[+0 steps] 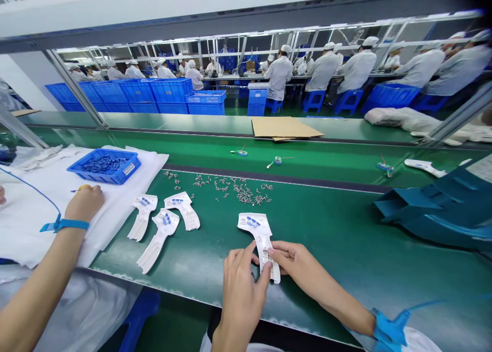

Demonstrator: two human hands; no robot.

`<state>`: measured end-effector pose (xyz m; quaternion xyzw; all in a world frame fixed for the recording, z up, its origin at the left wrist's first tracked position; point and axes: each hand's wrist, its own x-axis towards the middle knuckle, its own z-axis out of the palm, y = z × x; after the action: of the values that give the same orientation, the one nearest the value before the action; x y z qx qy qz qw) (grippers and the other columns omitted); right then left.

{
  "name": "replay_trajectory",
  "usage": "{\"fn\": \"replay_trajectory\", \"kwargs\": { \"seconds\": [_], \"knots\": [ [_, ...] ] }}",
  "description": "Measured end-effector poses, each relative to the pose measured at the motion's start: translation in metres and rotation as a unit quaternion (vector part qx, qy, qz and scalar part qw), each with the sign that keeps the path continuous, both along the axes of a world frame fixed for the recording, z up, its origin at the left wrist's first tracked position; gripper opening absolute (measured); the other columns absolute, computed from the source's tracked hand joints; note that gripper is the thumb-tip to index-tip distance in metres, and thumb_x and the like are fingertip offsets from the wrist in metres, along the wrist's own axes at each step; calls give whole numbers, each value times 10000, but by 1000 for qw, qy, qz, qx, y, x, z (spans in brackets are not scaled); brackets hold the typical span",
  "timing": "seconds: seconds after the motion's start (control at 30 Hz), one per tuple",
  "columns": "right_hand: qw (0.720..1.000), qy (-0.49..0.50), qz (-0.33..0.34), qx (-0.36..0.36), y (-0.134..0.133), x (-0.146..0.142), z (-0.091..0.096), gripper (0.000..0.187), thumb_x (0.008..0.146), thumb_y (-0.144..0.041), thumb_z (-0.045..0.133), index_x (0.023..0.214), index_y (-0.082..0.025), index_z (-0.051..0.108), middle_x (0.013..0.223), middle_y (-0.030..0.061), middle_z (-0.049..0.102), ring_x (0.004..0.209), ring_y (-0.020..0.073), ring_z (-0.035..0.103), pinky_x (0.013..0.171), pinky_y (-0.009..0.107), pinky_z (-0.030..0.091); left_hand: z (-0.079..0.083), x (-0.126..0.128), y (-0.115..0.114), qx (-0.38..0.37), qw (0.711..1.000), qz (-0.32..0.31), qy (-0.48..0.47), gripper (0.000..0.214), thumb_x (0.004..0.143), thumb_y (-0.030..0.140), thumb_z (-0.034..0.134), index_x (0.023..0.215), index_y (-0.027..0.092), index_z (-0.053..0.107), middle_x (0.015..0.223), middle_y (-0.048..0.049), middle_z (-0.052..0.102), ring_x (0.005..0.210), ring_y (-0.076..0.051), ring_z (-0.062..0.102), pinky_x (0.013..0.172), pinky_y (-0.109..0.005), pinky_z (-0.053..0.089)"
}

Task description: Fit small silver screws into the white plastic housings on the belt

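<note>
A white pistol-shaped plastic housing half (254,224) with blue parts in its head lies just above the green bench, its handle toward me. My left hand (243,283) grips the handle from the left, thumb near its lower end. From the right, my right hand (294,260) closes on the same handle, its thumb pressing over small metal pieces inside; part of them is hidden by the fingers. To the left rest three similar housing halves (166,221), also with blue parts. Beyond them small metal parts (244,193) are scattered in loose piles.
A co-worker's hand (85,203) with a blue wrist strap is at the left, near a blue tray (103,166) of small blue parts. Teal bins (434,208) stand at the right. Small wired parts (277,161) lie on the green belt (192,149); cardboard (284,127) lies behind.
</note>
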<state>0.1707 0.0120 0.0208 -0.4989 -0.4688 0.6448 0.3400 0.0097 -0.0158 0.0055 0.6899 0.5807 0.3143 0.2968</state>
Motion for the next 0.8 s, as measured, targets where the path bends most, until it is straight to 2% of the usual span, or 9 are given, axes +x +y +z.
{"fn": "replay_trajectory", "kwargs": {
  "seconds": [0.2, 0.33, 0.4, 0.5, 0.57, 0.67, 0.73, 0.8],
  "knots": [
    [996, 83, 20, -35, -2, -4, 16, 516, 801, -588, 706, 1120, -183, 736, 904, 74, 763, 855, 246, 701, 867, 422, 561, 2, 0, -1, 25, 1000, -8, 6, 379, 994, 288, 479, 1367, 229, 507, 956, -56, 641, 949, -236, 585, 855, -412, 478],
    [998, 55, -5, -42, 18, 4, 23, 427, 829, -562, 686, 1013, -181, 745, 825, 53, 737, 777, 193, 679, 742, 333, 593, 14, -6, 6, 56, 998, -21, 2, 399, 1002, 322, 473, 1395, 252, 495, 1052, -75, 646, 1011, -237, 586, 885, -406, 493],
    [999, 14, -45, -17, 46, 14, 24, 367, 858, -527, 660, 951, -182, 743, 806, 39, 718, 717, 163, 652, 647, 283, 593, 17, -24, 12, 98, 995, 6, 15, 385, 1000, 338, 475, 1375, 261, 515, 1121, -81, 642, 1079, -244, 573, 918, -408, 488],
    [987, -70, -138, 43, 110, 30, 22, 247, 911, -390, 624, 970, -176, 732, 847, 52, 719, 742, 171, 657, 619, 284, 603, 9, -75, 20, 171, 977, 83, 96, 347, 980, 339, 509, 1314, 259, 560, 1204, -78, 628, 1144, -253, 561, 969, -428, 466],
    [979, -93, -172, 61, 159, 38, 20, 223, 950, -319, 581, 1021, -152, 710, 899, 78, 718, 788, 189, 670, 669, 324, 616, -2, -116, 24, 221, 954, 113, 170, 315, 940, 375, 567, 1228, 259, 618, 1176, -71, 650, 1100, -265, 593, 951, -440, 475],
    [962, -129, -221, 91, 224, 46, 14, 268, 984, -322, 567, 1186, -158, 633, 1155, 98, 666, 956, 214, 665, 806, 391, 593, -22, -168, 24, 248, 922, 161, 251, 264, 916, 400, 576, 1136, 284, 665, 1162, -59, 672, 1055, -280, 628, 890, -445, 500],
    [952, -164, -236, 106, 254, 51, 9, 329, 972, -336, 604, 1257, -173, 588, 1251, 93, 620, 1033, 229, 647, 862, 434, 566, -33, -188, 22, 247, 908, 177, 288, 263, 911, 393, 570, 1131, 287, 667, 1189, -61, 670, 1061, -286, 633, 884, -448, 509],
    [941, -212, -233, 126, 271, 58, 6, 345, 965, -338, 617, 1267, -175, 582, 1266, 90, 612, 1051, 236, 641, 876, 445, 558, -41, -196, 18, 245, 898, 181, 318, 281, 909, 390, 565, 1146, 273, 660, 1215, -72, 667, 1085, -302, 629, 896, -463, 513]
  ]
}}
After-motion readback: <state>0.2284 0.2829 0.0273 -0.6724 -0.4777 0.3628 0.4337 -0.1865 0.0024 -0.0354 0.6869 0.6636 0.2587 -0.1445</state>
